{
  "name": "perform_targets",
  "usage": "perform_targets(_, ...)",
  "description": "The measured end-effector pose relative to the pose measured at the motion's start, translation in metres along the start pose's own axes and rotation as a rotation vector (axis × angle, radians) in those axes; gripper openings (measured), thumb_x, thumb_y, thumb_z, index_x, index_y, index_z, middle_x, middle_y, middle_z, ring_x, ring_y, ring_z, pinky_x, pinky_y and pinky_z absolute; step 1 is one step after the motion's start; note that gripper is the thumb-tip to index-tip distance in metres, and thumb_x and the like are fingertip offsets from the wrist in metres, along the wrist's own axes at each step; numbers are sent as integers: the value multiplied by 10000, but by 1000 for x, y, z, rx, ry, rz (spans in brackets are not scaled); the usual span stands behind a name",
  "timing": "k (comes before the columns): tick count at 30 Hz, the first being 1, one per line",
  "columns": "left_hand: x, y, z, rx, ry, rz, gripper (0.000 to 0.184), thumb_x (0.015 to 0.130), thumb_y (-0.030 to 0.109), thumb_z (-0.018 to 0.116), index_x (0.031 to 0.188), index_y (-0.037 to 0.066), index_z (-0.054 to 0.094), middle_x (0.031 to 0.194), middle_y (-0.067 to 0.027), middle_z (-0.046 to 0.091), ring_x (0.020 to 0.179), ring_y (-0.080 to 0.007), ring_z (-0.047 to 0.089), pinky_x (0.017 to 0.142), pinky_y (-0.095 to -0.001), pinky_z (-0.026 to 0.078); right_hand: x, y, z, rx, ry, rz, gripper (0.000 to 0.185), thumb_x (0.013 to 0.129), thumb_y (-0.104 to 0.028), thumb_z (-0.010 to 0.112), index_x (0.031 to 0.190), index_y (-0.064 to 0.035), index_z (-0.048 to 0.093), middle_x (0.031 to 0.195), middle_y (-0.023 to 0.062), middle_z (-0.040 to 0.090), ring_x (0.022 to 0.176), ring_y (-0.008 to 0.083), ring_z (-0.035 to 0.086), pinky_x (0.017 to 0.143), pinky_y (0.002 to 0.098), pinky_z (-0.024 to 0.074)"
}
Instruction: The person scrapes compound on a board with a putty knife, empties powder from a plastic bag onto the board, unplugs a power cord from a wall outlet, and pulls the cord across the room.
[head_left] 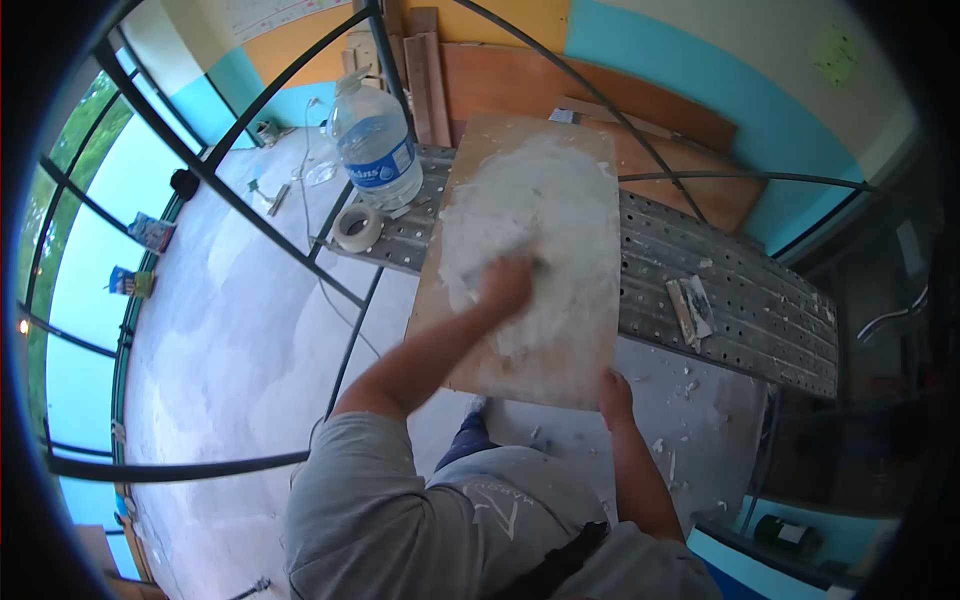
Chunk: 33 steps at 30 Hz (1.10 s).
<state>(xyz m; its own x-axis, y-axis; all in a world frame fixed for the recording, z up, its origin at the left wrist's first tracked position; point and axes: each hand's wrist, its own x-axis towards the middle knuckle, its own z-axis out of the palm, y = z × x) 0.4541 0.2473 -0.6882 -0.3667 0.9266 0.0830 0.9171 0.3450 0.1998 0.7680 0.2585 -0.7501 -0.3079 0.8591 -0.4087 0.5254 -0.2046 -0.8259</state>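
A wooden board [432, 345], thickly smeared with white paste [560, 200], lies across a perforated metal plank. My left hand [507, 284] is closed around a putty knife [541, 265] over the middle of the paste. Motion blurs the blade, and the hand covers most of it. At the board's near right corner, my right hand [616, 398] grips the edge, with the thumb showing and the other fingers hidden beneath. Right of the board, a second scraper [690, 312] with paste on it rests on the plank.
The metal plank [745, 290] sits within dark scaffold bars [250, 225]. A large water bottle [375, 150] and a tape roll [357, 228] stand on its left part. Paste scraps lie on the floor below right. Wooden panels [580, 85] lean against the wall.
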Motion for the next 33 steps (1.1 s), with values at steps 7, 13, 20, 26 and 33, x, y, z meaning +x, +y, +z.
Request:
perform_targets(7, 108, -71, 18, 87, 8, -103, 252, 859, 166, 443, 1077, 81, 536, 1080, -122, 591, 1028, -336, 551, 818, -518, 434, 6, 20, 7, -88, 70, -44, 423, 938, -364, 432, 938, 27, 592, 782, 158, 605, 721, 254, 560, 691, 370, 436)
perform_targets(13, 128, -10, 14, -14, 113, 157, 276, 871, 199, 443, 1070, 61, 576, 990, -161, 615, 919, -312, 591, 728, -448, 474, -9, -9, 18, 29, 176, -9, 374, 931, -320, 446, 902, 28, 576, 773, 159, 605, 702, 265, 570, 674, 374, 447)
perform_targets(20, 199, -60, 54, 106, 94, 52, 231, 875, 177, 444, 997, 64, 605, 966, -159, 618, 919, -283, 593, 736, -443, 469, -13, -13, 15, -122, 180, 88, 361, 918, -313, 477, 918, 34, 577, 762, 140, 597, 717, 210, 567, 676, 352, 447)
perform_targets(26, 231, -65, -19, -185, 119, -1, 216, 863, 153, 446, 991, 70, 598, 921, -155, 627, 883, -294, 611, 740, -440, 491, -7, -4, 12, -235, 162, 70, 350, 923, -295, 474, 960, 36, 584, 800, 108, 602, 768, 175, 553, 713, 340, 443)
perform_targets(33, 154, 65, 31, -22, -175, 510, 284, 868, 179, 426, 1066, 74, 600, 1045, -169, 606, 993, -326, 568, 823, -487, 437, -6, -2, 19, -137, 265, 38, 364, 905, -324, 496, 937, 25, 592, 813, 186, 624, 780, 300, 608, 726, 369, 463)
